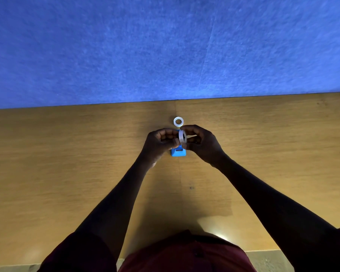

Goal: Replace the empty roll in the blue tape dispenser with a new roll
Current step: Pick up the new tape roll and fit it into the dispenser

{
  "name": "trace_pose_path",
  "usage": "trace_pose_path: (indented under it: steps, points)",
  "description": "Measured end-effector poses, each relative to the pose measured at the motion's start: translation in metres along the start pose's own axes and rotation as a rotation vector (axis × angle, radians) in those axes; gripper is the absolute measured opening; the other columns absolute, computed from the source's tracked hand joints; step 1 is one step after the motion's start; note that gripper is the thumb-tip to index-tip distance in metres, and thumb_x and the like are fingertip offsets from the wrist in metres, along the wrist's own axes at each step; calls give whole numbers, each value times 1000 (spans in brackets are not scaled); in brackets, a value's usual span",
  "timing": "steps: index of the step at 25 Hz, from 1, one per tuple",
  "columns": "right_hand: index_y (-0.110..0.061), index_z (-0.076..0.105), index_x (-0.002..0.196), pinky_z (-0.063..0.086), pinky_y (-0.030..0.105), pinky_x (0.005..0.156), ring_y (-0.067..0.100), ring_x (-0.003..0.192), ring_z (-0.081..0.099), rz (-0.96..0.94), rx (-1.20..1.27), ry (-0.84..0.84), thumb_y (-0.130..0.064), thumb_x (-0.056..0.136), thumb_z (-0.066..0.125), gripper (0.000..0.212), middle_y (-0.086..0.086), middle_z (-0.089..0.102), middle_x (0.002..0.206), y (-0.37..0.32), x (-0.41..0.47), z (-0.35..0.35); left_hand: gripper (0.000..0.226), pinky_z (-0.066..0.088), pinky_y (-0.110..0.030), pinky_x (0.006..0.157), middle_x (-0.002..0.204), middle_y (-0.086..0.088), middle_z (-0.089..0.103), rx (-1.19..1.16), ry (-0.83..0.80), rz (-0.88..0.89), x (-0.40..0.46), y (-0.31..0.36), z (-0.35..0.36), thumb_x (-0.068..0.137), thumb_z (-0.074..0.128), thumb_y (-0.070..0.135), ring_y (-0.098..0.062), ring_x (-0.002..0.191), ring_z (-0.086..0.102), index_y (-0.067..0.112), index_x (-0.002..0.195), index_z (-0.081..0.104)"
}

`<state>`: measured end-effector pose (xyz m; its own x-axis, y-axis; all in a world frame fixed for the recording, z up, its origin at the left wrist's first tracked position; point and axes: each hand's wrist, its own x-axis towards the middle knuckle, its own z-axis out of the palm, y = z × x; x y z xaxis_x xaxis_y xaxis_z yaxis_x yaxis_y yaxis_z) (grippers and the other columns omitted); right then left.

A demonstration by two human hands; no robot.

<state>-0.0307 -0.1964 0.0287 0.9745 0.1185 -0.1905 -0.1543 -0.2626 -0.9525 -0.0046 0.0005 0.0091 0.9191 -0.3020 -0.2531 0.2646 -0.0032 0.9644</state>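
Working over the wooden bench [67, 163], you have everything gathered near its far edge, where it meets the blue felt wall [165, 46]. Take the blue tape dispenser [178, 152] as your landmark: it sits on the bench near the middle of that far edge, and both hands meet directly above it, probably so the roll can go straight down into its cradle.

Your left hand [160, 143] is curled, its fingers and thumb pressed against the left side of the white tape roll [182, 136]. Your right hand [201, 143] pinches the same roll from the right, fingers bent round its rim. The roll stands on edge, just above the dispenser's far end; holding it upright like this suits seating it on the hub, or freeing the tape end first. I cannot tell which you are doing.

Beyond the dispenser, just past your fingertips, a second white ring [178, 121] lies flat on the bench. It is likely the spent core, set aside out of the way.

No brand, label or writing is legible on anything.
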Motion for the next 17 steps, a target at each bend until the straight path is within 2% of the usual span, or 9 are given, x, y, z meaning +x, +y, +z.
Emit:
trace_pose_path:
  steps: [3,13,17]
  points:
    - [-25,63,125,62,30,83,7,101,70,-8,1,-16,-8,79,81,53,-8,70,113,-1,1,2,28,61,-28,79,102,-6,79,9,3,-18,1,-1,-1,84,80,7,-16,95,75,15,111,75]
    - [-27,63,123,61,26,82,5,104,69,-11,-21,-27,-6,79,80,52,-9,69,115,1,0,2,30,61,-29,77,103,-5,79,0,-14,-52,1,-4,-5,81,82,10,-19,95,76,22,108,77]
    - [-26,63,123,60,26,84,7,107,68,-20,-24,-18,-6,79,80,51,-9,69,116,2,1,0,29,59,-23,73,104,-4,80,4,-40,-55,4,1,-6,83,81,9,-18,95,76,20,109,77]
